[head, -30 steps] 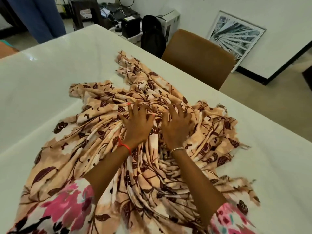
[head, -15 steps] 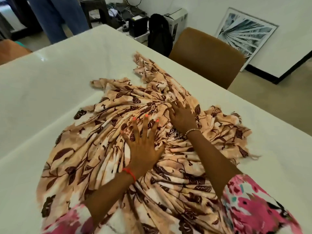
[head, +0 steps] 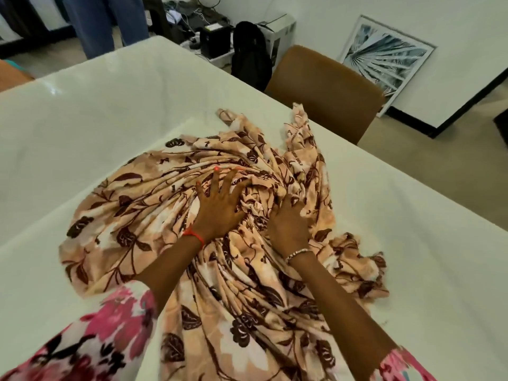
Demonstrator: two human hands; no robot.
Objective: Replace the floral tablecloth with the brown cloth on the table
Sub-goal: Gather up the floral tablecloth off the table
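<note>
On the white counter (head: 82, 119) straight in front of you, the floral tablecloth (head: 123, 215) lay gathered in a rumpled heap, its folds fanning out from the middle. Small lettering ran along the plain edge strip (head: 296, 149) at the far side. One word looked like "GOLD", and the rest was too blurred to read.

Both of your hands were on top of the heap, near its centre. Your left hand (head: 217, 207) lay flat with the fingers (head: 216, 177) spread wide, pressing down on the pleats. Your right hand (head: 288, 224) sat just beside it, with its fingers curled into a bunch of fabric and gripping it. You wore a red string band (head: 193, 235) on the left wrist and a beaded bracelet (head: 298, 253) on the right.

Half a second before, your right hand had been the one reaching farther while your left hand lay nearer to you. By this moment the left had stretched ahead and the right had drawn back. The cloth was also bunched more tightly between them.

Beyond the counter's right edge stood a brown chair (head: 324, 89). A black backpack (head: 250, 53) was behind it, and a framed leaf picture (head: 384, 59) leaned on the wall. A person's legs in blue trousers (head: 104, 20) stood at the far end.
</note>
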